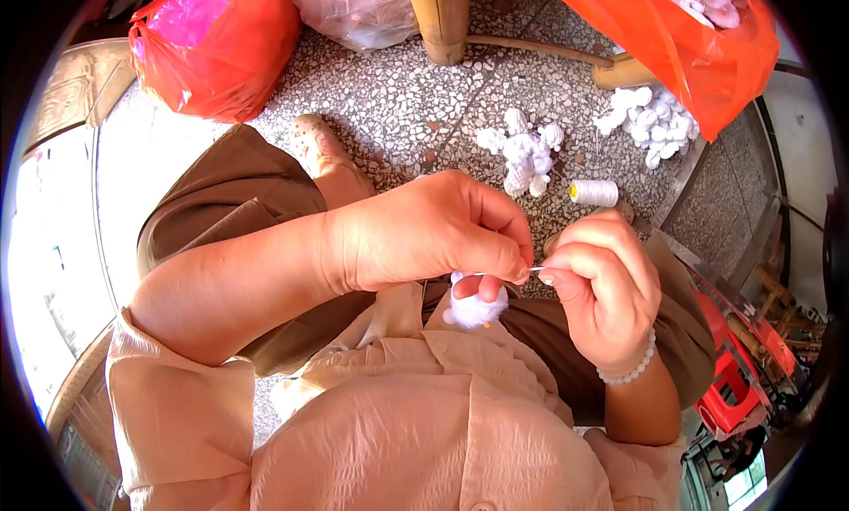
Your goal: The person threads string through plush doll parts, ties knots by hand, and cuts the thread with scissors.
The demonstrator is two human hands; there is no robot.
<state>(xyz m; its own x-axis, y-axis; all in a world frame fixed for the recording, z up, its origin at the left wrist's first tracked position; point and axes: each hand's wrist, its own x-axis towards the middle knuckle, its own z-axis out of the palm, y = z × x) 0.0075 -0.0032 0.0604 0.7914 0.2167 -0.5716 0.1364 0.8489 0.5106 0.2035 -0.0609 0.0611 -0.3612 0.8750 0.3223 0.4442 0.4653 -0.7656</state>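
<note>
My left hand [433, 232] has its thumb and fingertips pinched together on a thin white strand. Just below its fingers is a small fluffy white piece [476, 309], with a fingertip of this hand against it. Facing it from the right, my right hand [606, 285] pinches the same strand [536, 268] between thumb and forefinger, its other fingers curled. The fingertips of both hands are nearly touching. Whether the strand is only thread or includes a needle is too small to tell.
On the speckled floor [416, 99] lie a white knitted bundle [528, 155], a thread spool [594, 192] and a heap of white pieces [654, 124]. Red bags [217, 51] [707, 60] and a clear bag [358, 11] flank a bamboo leg [439, 20]. A red plastic item [730, 387] stands at right.
</note>
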